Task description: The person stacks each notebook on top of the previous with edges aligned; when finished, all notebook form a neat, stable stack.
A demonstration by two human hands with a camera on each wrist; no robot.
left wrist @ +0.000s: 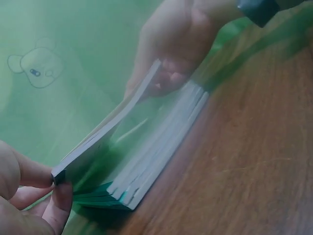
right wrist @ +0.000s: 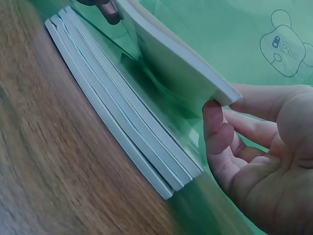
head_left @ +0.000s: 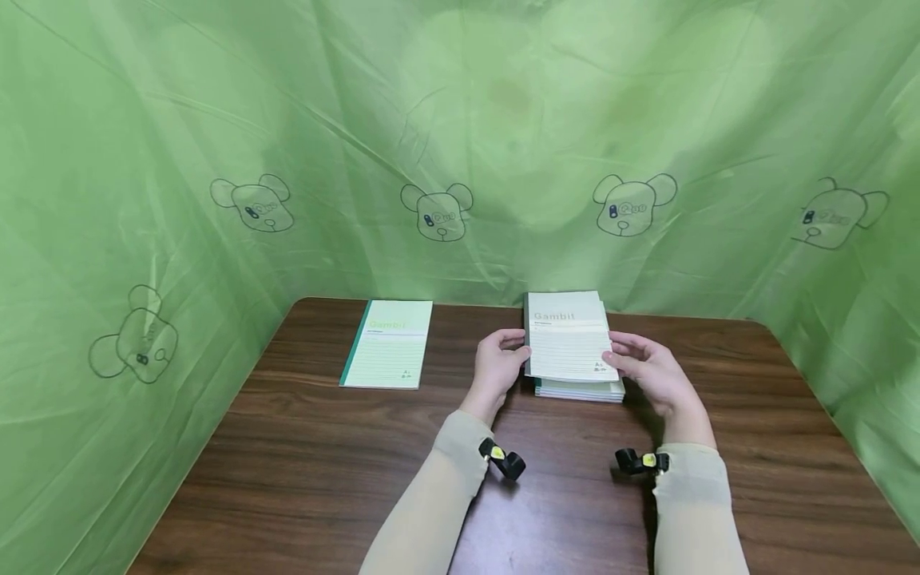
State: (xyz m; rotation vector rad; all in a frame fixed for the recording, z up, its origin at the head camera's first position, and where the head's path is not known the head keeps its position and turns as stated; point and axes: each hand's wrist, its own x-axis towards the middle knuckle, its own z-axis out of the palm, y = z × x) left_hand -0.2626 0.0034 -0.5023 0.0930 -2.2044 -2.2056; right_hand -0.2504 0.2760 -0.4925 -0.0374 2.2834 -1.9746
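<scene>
Both hands hold a notebook (head_left: 568,335) with a dark grey spine and "Gambit" on its cover, raised above a stack of notebooks (right wrist: 122,112). My left hand (head_left: 498,363) pinches its spine edge between thumb and fingers. On the opposite edge, my right hand (head_left: 650,375) pinches the corner nearest me. In both wrist views a gap shows between the held notebook and the stack, whose spines are green in the left wrist view. Off to the left, a single green-spined notebook (head_left: 388,345) lies flat on the table.
The dark wooden table (head_left: 323,479) carries the stack near its back edge. Behind and around it hangs a green curtain (head_left: 345,144) printed with bear heads. A black wrist camera (head_left: 503,459) is strapped over the left sleeve, another camera (head_left: 642,461) over the right.
</scene>
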